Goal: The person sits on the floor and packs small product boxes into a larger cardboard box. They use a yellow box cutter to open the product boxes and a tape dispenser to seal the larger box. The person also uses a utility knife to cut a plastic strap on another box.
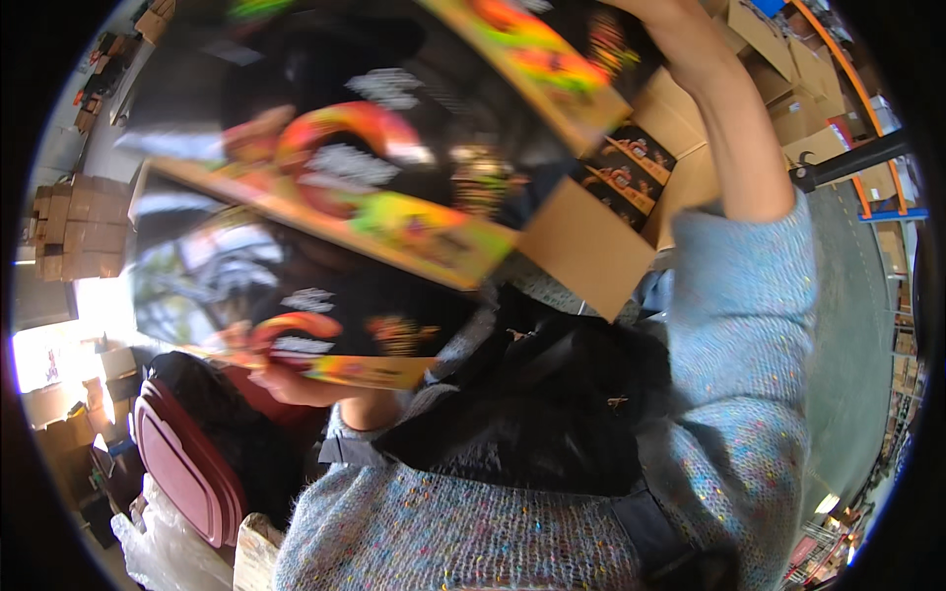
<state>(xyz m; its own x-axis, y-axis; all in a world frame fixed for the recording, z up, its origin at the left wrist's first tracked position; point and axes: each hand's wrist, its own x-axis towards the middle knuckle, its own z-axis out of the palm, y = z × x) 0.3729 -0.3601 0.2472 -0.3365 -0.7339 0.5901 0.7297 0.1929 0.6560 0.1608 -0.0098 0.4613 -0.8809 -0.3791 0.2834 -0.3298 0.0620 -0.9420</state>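
Note:
A stack of glossy black printed boxes (414, 148) with orange-yellow edges fills the upper middle, close to the camera and blurred. My left hand (295, 385) grips the lowest box (347, 325) at its lower edge, with the fingers partly hidden by it. At the top rim, my right hand (643, 9) reaches to the far corner of the uppermost box (547, 52). Most of that hand is cut off, so its grip cannot be made out. Behind the stack stands an open cardboard carton (584, 247) with several similar black boxes (628, 173) inside.
A black bar (850, 164) juts in at right, before orange-and-blue racking (890, 216). More open cartons (805, 96) stand at upper right. Piled cartons (81, 225) rise at far left. At lower left are a dark red plastic object (185, 462) and clear plastic wrap (166, 550).

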